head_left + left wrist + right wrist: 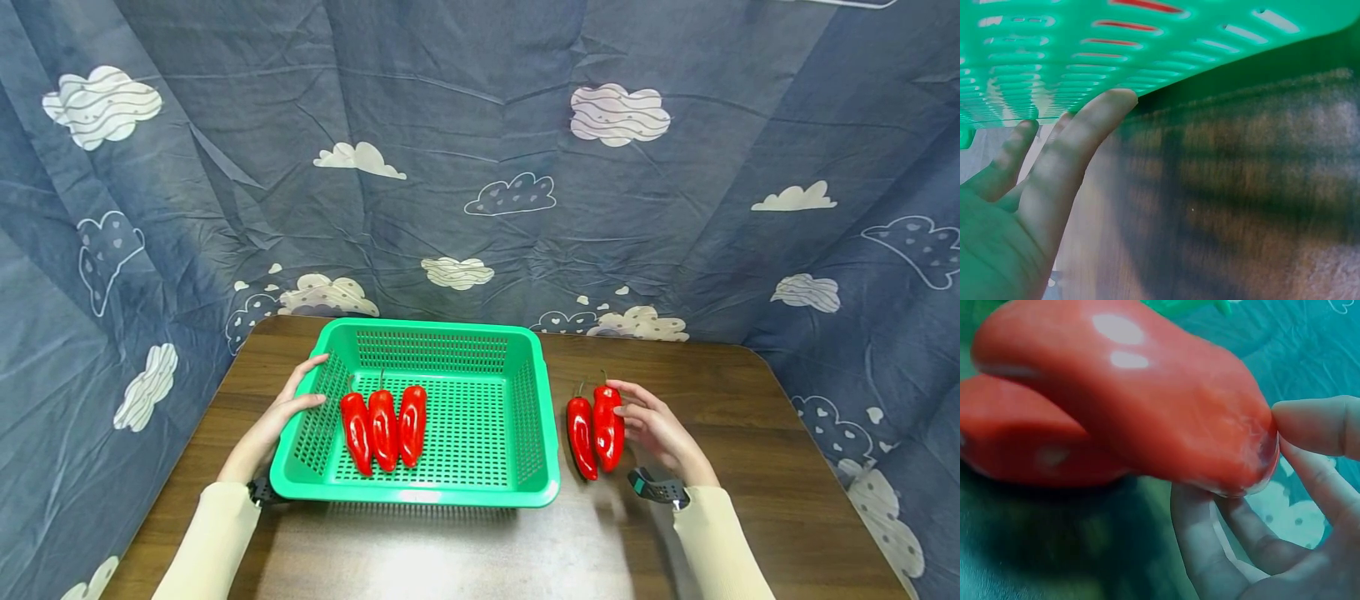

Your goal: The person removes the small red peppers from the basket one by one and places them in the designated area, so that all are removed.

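Observation:
Against the left end of a green plastic basket (420,496) is my left hand (281,408), with fingers reaching over its rim. From the left wrist view, one long finger (1066,162) lies against the outer slotted wall. Inside the basket, three glossy red peppers (383,430) lie side by side toward the left. My right hand (663,433) holds the upper end of another red pepper (608,429) between thumb and fingers. Close on its left lies a second loose red pepper (581,437); in the right wrist view the held pepper (1141,394) partly covers it.
A brown wooden table (712,392) bears the basket and the loose peppers. Behind and around it hangs a blue cloth (465,167) with a white cloud pattern. The basket's right end stands close to the loose peppers.

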`<state>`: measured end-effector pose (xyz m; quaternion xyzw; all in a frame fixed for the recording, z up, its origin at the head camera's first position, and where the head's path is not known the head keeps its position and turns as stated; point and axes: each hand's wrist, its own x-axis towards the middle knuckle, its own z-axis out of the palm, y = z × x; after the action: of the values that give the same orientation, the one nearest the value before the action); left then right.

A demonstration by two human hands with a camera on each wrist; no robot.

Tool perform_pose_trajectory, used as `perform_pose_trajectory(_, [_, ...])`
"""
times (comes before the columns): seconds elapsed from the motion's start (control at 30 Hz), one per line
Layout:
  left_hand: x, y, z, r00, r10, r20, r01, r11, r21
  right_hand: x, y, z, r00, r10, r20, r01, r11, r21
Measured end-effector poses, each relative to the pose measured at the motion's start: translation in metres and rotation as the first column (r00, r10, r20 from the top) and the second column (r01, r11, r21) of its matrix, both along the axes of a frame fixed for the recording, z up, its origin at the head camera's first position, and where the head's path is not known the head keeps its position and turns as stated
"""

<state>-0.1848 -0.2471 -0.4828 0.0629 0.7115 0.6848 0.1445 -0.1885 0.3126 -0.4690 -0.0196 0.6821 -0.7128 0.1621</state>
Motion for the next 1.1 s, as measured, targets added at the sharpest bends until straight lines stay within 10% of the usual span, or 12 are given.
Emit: perform_pose_trajectory(1.1, [-0.001,-0.001,-0.002,1.000,-0.012,0.014,0.011,0.999,0.039,-0.001,0.001,-0.023,0.997,-0.066,-0.038,0.074,0.957,0.279])
